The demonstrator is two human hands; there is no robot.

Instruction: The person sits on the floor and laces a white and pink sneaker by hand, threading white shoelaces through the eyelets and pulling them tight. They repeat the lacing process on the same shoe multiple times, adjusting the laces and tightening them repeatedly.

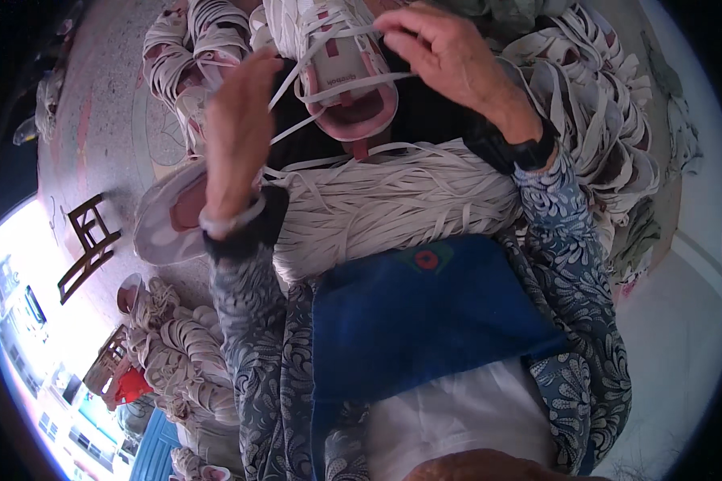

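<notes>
In front of me is a white and pink sneaker upper (358, 113), its tongue and lace holes facing up. White shoelace (361, 82) crosses it in loose strands. My right hand (457, 60) is closed at the fingertips on a strand at the shoe's upper right. My left hand (243, 120) hangs in the air left of the shoe, smeared by motion, and its grip is unclear. A loose strand runs from the shoe toward it. Across my lap lies a thick bundle of white laces (397, 200), above a blue apron (425, 321).
Shoe uppers are heaped at right (586, 104), with more stacks at upper left (192, 48) and lower left (188, 353). By my left wrist stands a clear plastic container (156, 220). A wooden stool (92, 240) is further left on the floor.
</notes>
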